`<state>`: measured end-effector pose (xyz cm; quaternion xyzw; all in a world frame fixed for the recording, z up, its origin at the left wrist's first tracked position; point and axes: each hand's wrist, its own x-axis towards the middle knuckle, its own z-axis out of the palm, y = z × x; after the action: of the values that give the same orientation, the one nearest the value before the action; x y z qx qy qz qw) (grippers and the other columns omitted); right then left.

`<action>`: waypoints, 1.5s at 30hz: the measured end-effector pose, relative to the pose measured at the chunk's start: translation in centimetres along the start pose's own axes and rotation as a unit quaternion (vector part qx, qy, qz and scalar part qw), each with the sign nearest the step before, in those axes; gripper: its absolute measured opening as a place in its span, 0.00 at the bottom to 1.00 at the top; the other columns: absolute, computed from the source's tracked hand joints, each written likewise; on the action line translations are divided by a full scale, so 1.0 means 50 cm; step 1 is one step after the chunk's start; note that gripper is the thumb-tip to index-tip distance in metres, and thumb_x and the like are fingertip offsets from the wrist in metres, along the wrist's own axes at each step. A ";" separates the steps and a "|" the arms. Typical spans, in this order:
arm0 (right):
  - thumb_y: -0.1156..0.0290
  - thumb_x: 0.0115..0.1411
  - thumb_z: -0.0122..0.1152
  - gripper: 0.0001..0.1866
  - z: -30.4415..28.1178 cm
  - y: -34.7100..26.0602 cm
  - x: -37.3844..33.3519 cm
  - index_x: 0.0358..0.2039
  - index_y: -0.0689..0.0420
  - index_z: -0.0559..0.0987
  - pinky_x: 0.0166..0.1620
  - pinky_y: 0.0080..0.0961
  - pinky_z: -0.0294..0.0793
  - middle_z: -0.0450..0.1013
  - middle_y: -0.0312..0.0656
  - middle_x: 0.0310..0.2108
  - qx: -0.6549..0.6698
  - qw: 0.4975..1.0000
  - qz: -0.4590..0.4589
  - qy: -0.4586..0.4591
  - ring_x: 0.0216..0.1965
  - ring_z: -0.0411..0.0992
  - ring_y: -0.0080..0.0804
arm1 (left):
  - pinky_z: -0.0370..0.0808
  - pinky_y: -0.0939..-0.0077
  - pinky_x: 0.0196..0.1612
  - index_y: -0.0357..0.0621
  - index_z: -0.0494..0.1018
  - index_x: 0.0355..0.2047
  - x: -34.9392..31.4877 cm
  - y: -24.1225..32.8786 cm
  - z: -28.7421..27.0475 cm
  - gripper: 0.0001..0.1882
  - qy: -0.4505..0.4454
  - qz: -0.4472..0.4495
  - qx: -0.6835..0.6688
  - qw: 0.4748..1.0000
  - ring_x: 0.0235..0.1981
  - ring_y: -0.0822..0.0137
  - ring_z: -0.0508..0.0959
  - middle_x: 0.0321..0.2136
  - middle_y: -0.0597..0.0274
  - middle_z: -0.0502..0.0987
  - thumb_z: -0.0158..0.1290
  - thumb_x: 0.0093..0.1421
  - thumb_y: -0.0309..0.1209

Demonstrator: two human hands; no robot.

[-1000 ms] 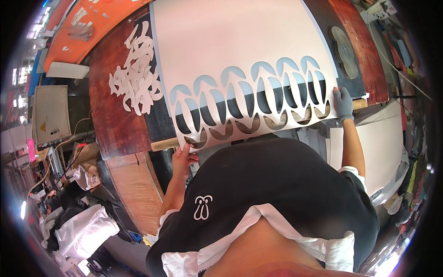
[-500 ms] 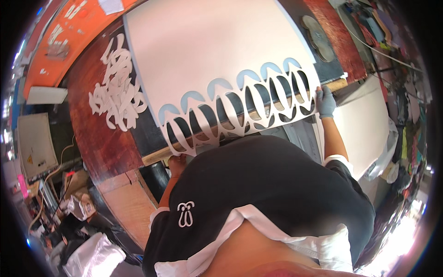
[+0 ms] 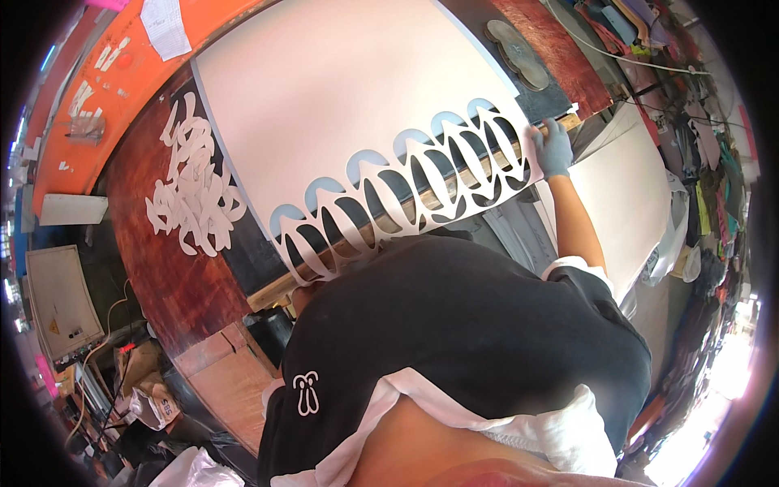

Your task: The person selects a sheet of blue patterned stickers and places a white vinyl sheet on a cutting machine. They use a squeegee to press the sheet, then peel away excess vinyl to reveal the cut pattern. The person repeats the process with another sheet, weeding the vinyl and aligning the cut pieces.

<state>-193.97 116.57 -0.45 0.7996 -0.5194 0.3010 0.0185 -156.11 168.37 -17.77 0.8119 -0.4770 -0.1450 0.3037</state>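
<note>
A large pale pinkish-white sheet (image 3: 341,105) lies over the dark work board, with a row of curved cut-outs along its near edge. The cut strip hangs past the wooden table edge close to my body, and light blue material shows through the upper openings. My right hand (image 3: 553,152), in a grey glove, grips the sheet's near right corner, thumb on its edge. My left hand (image 3: 302,299) is at the near left corner, pinching it; my dark shirt hides most of that hand. Left of the sheet sits a heap of curved white cut pieces (image 3: 195,183).
A sole-shaped cutting die (image 3: 518,55) rests on the board at the far right. An orange machine panel (image 3: 122,73) stands at the far left. Another pale sheet (image 3: 617,203) lies to the right, with piled materials beyond. A grey box (image 3: 63,292) stands on the left.
The whole view has shifted, so the table and sheet appear further left. My right hand's fingers look more raised at the sheet's corner. My left hand is now more hidden behind my shirt.
</note>
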 end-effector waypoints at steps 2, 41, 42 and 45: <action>0.59 0.54 0.57 0.21 0.016 -0.037 0.042 0.45 0.59 0.72 0.46 0.41 0.68 0.69 0.53 0.42 0.032 0.998 -0.046 -0.006 0.43 0.69 0.52 | 0.74 0.61 0.32 0.43 0.78 0.30 0.006 0.018 -0.045 0.12 -0.041 0.028 0.013 0.999 0.30 0.48 0.78 0.27 0.52 0.79 0.54 0.53 0.38; 0.54 0.46 0.65 0.36 0.105 -0.894 -0.054 0.52 0.63 0.68 0.45 0.31 0.71 0.73 0.50 0.39 0.411 0.834 -0.051 -0.364 0.40 0.72 0.45 | 0.63 0.61 0.52 0.38 0.70 0.49 0.247 0.209 -0.219 0.19 0.239 0.045 0.014 0.970 0.48 0.53 0.70 0.53 0.51 0.67 0.46 0.55 0.25; 0.53 0.45 0.65 0.37 0.106 -0.905 -0.063 0.52 0.63 0.67 0.46 0.32 0.70 0.72 0.52 0.41 0.390 0.844 -0.065 -0.363 0.43 0.71 0.47 | 0.63 0.61 0.52 0.38 0.70 0.49 0.246 0.207 -0.218 0.19 0.242 0.042 -0.002 0.969 0.49 0.53 0.70 0.53 0.52 0.67 0.46 0.55 0.25; 0.52 0.45 0.64 0.39 0.101 -0.907 -0.082 0.54 0.62 0.66 0.54 0.35 0.65 0.65 0.57 0.51 0.327 0.861 -0.123 -0.370 0.53 0.65 0.51 | 0.63 0.61 0.52 0.39 0.71 0.46 0.246 0.194 -0.220 0.17 0.251 0.058 -0.024 0.966 0.48 0.54 0.70 0.52 0.53 0.68 0.47 0.56 0.26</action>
<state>-154.60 139.04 6.19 0.8694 -0.2572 0.1307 -0.4012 -150.83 158.18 -2.45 0.7856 -0.4280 0.0696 0.4412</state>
